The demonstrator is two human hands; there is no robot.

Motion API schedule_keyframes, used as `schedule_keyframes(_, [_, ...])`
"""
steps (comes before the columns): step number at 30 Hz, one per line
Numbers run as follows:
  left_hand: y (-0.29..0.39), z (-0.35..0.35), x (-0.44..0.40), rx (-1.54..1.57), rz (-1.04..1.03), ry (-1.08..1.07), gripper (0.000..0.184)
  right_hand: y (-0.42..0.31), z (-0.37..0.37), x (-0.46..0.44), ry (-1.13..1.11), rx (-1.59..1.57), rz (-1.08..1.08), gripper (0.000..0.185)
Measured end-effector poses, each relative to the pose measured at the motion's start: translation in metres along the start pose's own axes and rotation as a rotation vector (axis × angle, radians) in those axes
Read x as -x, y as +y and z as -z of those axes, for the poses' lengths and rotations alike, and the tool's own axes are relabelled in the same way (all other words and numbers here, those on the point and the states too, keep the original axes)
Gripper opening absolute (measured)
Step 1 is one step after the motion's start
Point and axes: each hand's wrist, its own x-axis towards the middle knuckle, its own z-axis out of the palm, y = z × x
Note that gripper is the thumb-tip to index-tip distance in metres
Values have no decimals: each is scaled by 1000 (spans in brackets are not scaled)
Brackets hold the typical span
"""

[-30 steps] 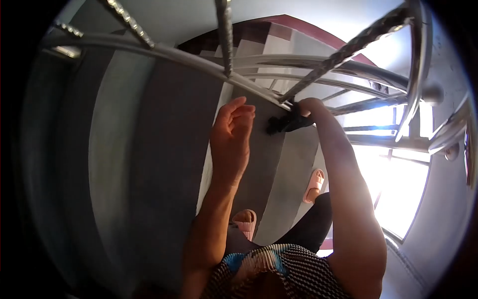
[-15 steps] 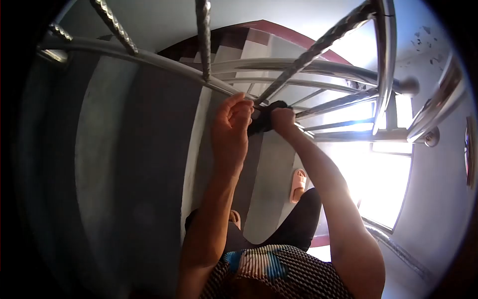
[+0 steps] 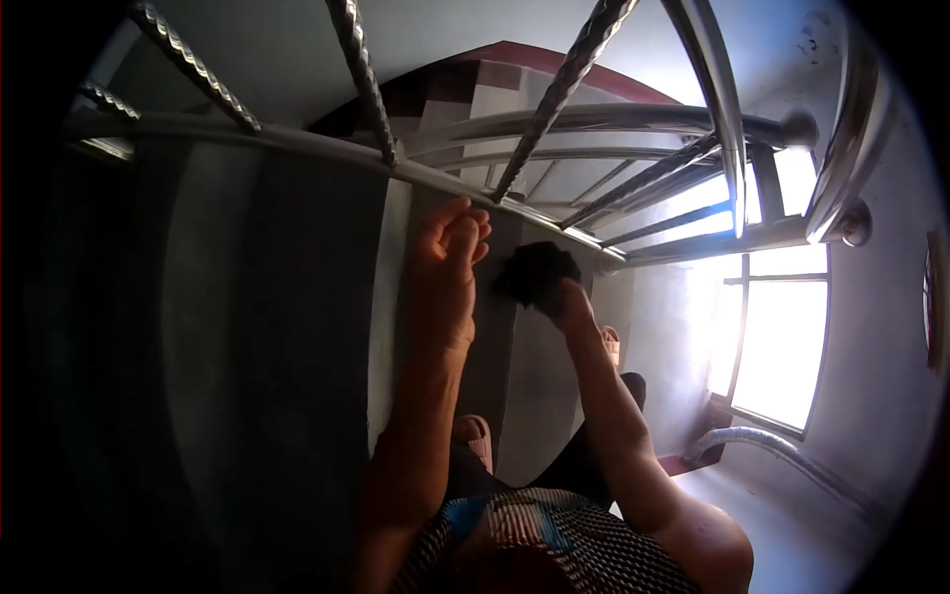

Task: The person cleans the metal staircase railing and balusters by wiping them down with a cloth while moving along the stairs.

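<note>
Your right hand [image 3: 568,302] is closed on a bunched black cloth [image 3: 537,272], its fingers mostly hidden by the material. The cloth hangs in your grip in front of the grey stairs [image 3: 544,371], seen across a step edge and just below the lower rail [image 3: 445,181] of the metal railing, toward that rail's right end. A narrow gap shows between cloth and rail, so the two look apart.

Your left hand [image 3: 450,272] is raised beside the cloth, half open, its fingers loosely bent and their tips just under the same rail; you cannot tell from this view whether they touch it. Both forearms reach forward from your patterned top [image 3: 633,549], roughly side by side.

Above your hands, twisted bars [image 3: 566,91] rise at a slant from the rail, and a curved handrail [image 3: 594,119] runs behind them. Below, one pink slipper [image 3: 481,441] shows beside your left forearm, near a step edge, and part of another slipper [image 3: 612,346] shows past your right forearm. A bright window [image 3: 782,342] stands at the far right, beyond the railing's end
</note>
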Motion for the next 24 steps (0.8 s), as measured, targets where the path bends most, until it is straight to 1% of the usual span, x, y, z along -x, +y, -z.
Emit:
schedule_keyframes(1, [3, -1, 3, -15, -4, -2, 29, 2, 6, -14, -23, -62, 65, 40])
schedule_keyframes(2, [6, 0, 7, -29, -11, -5, 29, 0, 4, -24, -32, -71, 57, 40])
schedule_keyframes(4, [10, 3, 13, -69, -22, -1, 30, -6, -3, -40, -90, -232, 197, 48])
schedule_keyframes(5, [12, 4, 14, -94, -32, -6, 30, -8, 0, -48, -107, -239, 186, 48])
schedule_keyframes(7, [17, 4, 15, -117, -54, -1, 31, -4, 12, -71, -384, -424, 268, 46])
schedule_keyframes(8, [17, 5, 16, -133, -54, -6, 31, 3, 13, -86, -394, -439, 265, 46])
schedule_keyframes(10, [14, 6, 15, -146, -57, -12, 32, 17, 11, -108, -205, -517, 173, 42])
schedule_keyframes(11, [13, 6, 12, -165, -65, -11, 32, 30, -13, -116, -128, -370, 291, 43])
schedule_keyframes(13, [10, 10, 9, -191, -67, -13, 32, 77, 14, -182, -698, -535, 206, 45])
schedule_keyframes(15, [10, 17, 4, -207, -60, 57, 31, 64, -117, -101, -526, -414, 112, 44])
schedule_keyframes(16, [10, 20, 1, -200, -60, 59, 31, 66, -150, -91, -528, -465, -28, 42])
schedule_keyframes(18, [8, 23, -1, -134, -98, 89, 32, 69, -178, -85, -518, -590, -265, 39])
schedule_keyframes(20, [11, 23, -2, -115, -106, 91, 32, 59, -204, -54, -317, 142, 180, 40])
schedule_keyframes(21, [14, 24, -1, -126, -113, 96, 33, 51, -214, -39, -325, 156, 190, 40])
schedule_keyframes(23, [17, 26, -5, -117, -134, 88, 33, 27, -221, -10, -97, -141, 8, 40])
schedule_keyframes(24, [14, 30, -7, -105, -162, 100, 34, 9, -214, 8, -228, -44, 202, 40])
